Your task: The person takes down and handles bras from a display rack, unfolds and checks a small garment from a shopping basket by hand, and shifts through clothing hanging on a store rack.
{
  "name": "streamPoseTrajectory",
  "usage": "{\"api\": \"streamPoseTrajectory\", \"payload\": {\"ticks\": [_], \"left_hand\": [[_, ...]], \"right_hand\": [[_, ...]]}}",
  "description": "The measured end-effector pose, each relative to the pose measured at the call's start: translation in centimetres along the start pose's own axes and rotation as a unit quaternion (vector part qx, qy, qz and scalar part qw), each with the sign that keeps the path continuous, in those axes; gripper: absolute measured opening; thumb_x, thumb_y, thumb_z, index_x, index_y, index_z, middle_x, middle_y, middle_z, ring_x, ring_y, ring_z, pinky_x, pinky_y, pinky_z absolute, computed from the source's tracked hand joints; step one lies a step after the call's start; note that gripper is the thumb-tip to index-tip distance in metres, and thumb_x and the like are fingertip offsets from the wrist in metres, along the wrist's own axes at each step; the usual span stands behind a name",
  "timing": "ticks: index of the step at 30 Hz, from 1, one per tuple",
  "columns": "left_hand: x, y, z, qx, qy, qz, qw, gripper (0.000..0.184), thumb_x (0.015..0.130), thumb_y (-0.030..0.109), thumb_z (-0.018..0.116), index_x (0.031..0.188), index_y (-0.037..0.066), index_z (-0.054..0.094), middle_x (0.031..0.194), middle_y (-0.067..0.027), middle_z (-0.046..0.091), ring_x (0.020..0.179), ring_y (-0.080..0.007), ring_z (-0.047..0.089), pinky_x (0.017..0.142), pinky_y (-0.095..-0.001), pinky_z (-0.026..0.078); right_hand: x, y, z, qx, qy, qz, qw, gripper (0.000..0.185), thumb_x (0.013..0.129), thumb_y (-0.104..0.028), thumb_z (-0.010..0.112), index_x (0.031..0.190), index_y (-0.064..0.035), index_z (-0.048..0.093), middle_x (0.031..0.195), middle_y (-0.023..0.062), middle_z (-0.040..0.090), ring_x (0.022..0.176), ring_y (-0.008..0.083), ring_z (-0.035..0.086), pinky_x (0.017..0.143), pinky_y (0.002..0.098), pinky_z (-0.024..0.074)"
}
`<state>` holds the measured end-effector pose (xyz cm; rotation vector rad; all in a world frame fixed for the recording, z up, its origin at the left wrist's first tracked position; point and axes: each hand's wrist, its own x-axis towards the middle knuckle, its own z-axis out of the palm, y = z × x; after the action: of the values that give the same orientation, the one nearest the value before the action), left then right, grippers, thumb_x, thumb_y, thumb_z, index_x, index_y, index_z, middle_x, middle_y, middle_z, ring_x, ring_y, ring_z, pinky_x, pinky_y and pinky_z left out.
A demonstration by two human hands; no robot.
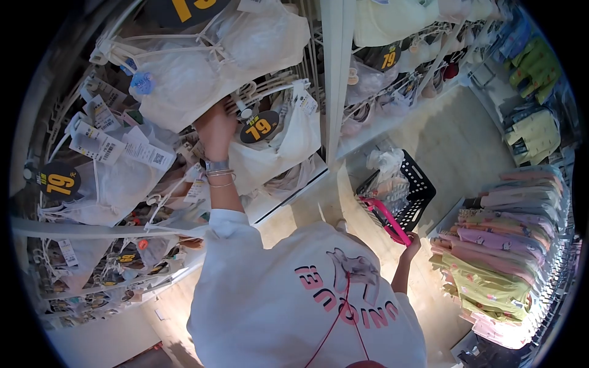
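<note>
Narrow shop aisle with a pale floor (432, 313), hemmed in by hanging stock. Down the left side, white metal display rack (110, 231) crowded with pale bras on hangers; across the aisle, tightly packed row of pastel cloth garments (497, 236). Between both, roomy white sweatshirt (245, 294) with black-and-pink lettering, on the wearer.

Off the sweatshirt's right front, black perforated plastic basket (420, 184) with a crumpled, see-through bundle (388, 162) inside. Stiff-walled, probably light with so small a load, apt to swing; best carried by the handle.

At the upper front edge of the display rack, white padded bra with a broad smooth band (178, 80). Likely very light, soft, springy in the cups, perhaps slippery; safest to take by the hanger, sparing the band from stretching. Lower and farther right on the same rack, second white moulded bra (294, 132).

Left hand (216, 126) right at the first bra's lower edge, with that bra just above and partly over the fingers; cannot tell whether clasped on anything or apart. Right hand (412, 245) closed round the hot-pink plastic handle (392, 224), with the basket just beyond.

Smallest: round black price sign (259, 127) with yellow "79", just right of the left hand, and thin bracelets (219, 174) on the left wrist.
</note>
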<state>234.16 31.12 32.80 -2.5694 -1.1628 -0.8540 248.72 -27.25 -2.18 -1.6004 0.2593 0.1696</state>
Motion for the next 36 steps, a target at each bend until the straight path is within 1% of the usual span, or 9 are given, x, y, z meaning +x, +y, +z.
{"api": "streamPoseTrajectory", "payload": {"ticks": [7, 10, 13, 19, 25, 31, 33, 35, 36], "left_hand": [[-0.8, -1.2, 0.2, 0.006, 0.053, 0.000, 0.999, 0.035, 0.068, 0.015, 0.062, 0.103, 0.016, 0.067, 0.096, -0.0115, 0.066, 0.093, -0.0314, 0.061, 0.080, -0.0435, 0.047], [-1.3, -1.2, -0.5, 0.002, -0.029, -0.046, 0.998, 0.034, 0.068, 0.016, 0.063, 0.102, 0.017, 0.067, 0.092, -0.0104, 0.067, 0.094, -0.0293, 0.061, 0.083, -0.0452, 0.045], [-2.0, -0.9, -0.2, 0.015, -0.019, -0.038, 0.999, 0.034, 0.069, 0.017, 0.063, 0.103, 0.018, 0.066, 0.094, -0.0101, 0.067, 0.097, -0.0281, 0.060, 0.089, -0.0488, 0.040], [-3.1, 0.3, -1.8, 0.059, -0.006, -0.006, 0.998, 0.051, 0.068, 0.020, 0.072, 0.117, 0.014, 0.059, 0.120, -0.0091, 0.056, 0.116, -0.0288, 0.048, 0.100, -0.0549, 0.029], [-7.5, 1.8, -5.5, -0.069, 0.094, 0.118, 0.986, 0.046, 0.073, 0.012, 0.070, 0.116, 0.010, 0.056, 0.121, -0.0131, 0.051, 0.118, -0.0368, 0.044, 0.103, -0.0535, 0.027], [-16.1, 0.8, -0.8, -0.208, 0.214, -0.038, 0.954, 0.035, 0.079, 0.008, 0.066, 0.111, 0.001, 0.053, 0.111, -0.0155, 0.048, 0.103, -0.0316, 0.047, 0.088, -0.0418, 0.036], [-19.3, 3.2, 1.9, -0.326, 0.169, -0.127, 0.922, 0.039, 0.081, 0.011, 0.067, 0.113, 0.000, 0.049, 0.110, -0.0126, 0.047, 0.099, -0.0266, 0.045, 0.083, -0.0382, 0.037], [-23.0, 4.5, 5.1, -0.450, 0.068, -0.354, 0.817, 0.045, 0.083, 0.021, 0.069, 0.117, 0.002, 0.046, 0.115, -0.0106, 0.045, 0.106, -0.0239, 0.043, 0.089, -0.0377, 0.036], [-24.0, 4.1, 6.5, -0.526, 0.020, -0.441, 0.727, 0.044, 0.084, 0.024, 0.068, 0.116, 0.003, 0.047, 0.116, -0.0105, 0.046, 0.109, -0.0229, 0.043, 0.091, -0.0372, 0.035]], "right_hand": [[0.0, -0.6, 0.5, -0.003, 0.020, -0.018, 1.000, 0.032, 0.087, -0.016, 0.039, 0.078, 0.0032, 0.062, 0.055, 0.0040, 0.052, 0.048, 0.0121, 0.048, 0.047, 0.0233, 0.0366], [-0.2, -0.8, 0.7, -0.004, 0.020, -0.032, 0.999, 0.031, 0.087, -0.016, 0.039, 0.079, 0.0030, 0.063, 0.055, 0.0040, 0.052, 0.048, 0.0122, 0.048, 0.047, 0.0231, 0.0366], [-0.1, -0.6, 0.5, -0.013, 0.017, -0.035, 0.999, 0.031, 0.087, -0.016, 0.039, 0.079, 0.0028, 0.063, 0.055, 0.0038, 0.052, 0.048, 0.0122, 0.048, 0.047, 0.0228, 0.0367], [0.7, 0.4, 0.0, -0.013, 0.007, -0.014, 1.000, 0.031, 0.087, -0.015, 0.038, 0.080, 0.0021, 0.064, 0.057, 0.0025, 0.051, 0.050, 0.0114, 0.047, 0.047, 0.0226, 0.0360], [1.2, 1.2, -0.3, -0.033, 0.010, -0.010, 0.999, 0.032, 0.087, -0.015, 0.038, 0.082, 0.0013, 0.065, 0.059, 0.0013, 0.050, 0.052, 0.0109, 0.046, 0.048, 0.0221, 0.0363], [1.3, 0.9, -0.8, -0.059, -0.034, -0.006, 0.998, 0.032, 0.087, -0.015, 0.038, 0.082, 0.0005, 0.065, 0.063, 0.0024, 0.054, 0.055, 0.0109, 0.048, 0.050, 0.0226, 0.0369], [1.8, 1.7, -1.1, -0.055, -0.017, 0.003, 0.998, 0.031, 0.088, -0.016, 0.039, 0.084, 0.0007, 0.065, 0.062, 0.0037, 0.055, 0.054, 0.0107, 0.049, 0.049, 0.0221, 0.0355], [3.4, 2.9, -2.4, -0.068, -0.041, 0.010, 0.997, 0.029, 0.088, -0.016, 0.042, 0.086, 0.0017, 0.064, 0.064, 0.0054, 0.057, 0.056, 0.0125, 0.051, 0.052, 0.0234, 0.0382], [3.1, 0.7, -2.1, -0.169, -0.032, -0.010, 0.985, 0.026, 0.089, -0.017, 0.046, 0.088, 0.0025, 0.063, 0.070, 0.0064, 0.059, 0.062, 0.0147, 0.054, 0.058, 0.0271, 0.0430]]}}
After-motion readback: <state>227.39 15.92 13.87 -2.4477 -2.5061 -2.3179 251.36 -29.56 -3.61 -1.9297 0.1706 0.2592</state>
